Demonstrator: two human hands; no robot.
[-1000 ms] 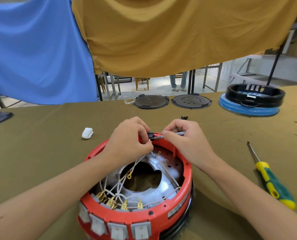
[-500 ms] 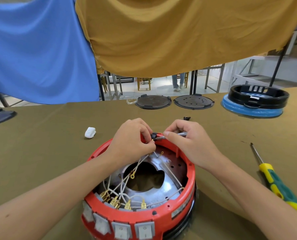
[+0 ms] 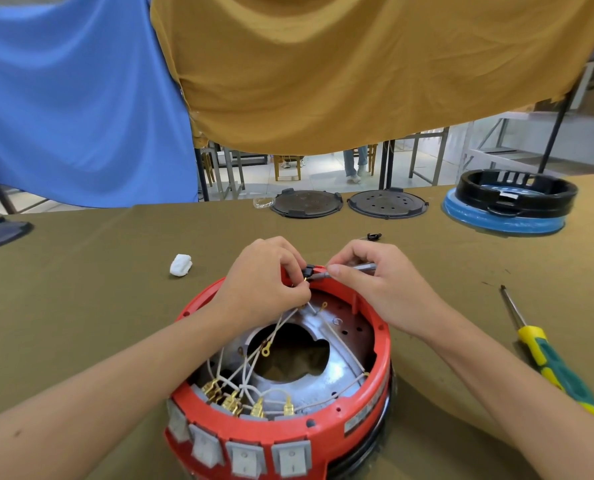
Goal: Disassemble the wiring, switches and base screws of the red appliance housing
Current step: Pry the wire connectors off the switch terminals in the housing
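Housing [image 3: 285, 424] sits near on the table [image 3: 81, 306], open side up. Over its far rim, left hand [image 3: 264, 282] pinches a black connector [image 3: 308, 270]; right hand [image 3: 375, 282] grips a grey tool [image 3: 366, 267] touching it.

Glossy red plastic housing [image 3: 323, 426], matt cloth [image 3: 115, 299]

Olive cloth-covered table [image 3: 81, 306]. Yellow-green handled screwdriver [image 3: 544, 355] lying at right, tip pointing away. White crumpled wad [image 3: 181, 264] at left. Two dark round discs [image 3: 306, 203] [image 3: 387, 203] side by side at far edge. Black ring [image 3: 517, 194] resting on blue round base [image 3: 503, 223], far right. Small black clip [image 3: 374, 236] near discs. Blue cloth [image 3: 74, 98] and mustard cloth [image 3: 357, 64] hanging behind.
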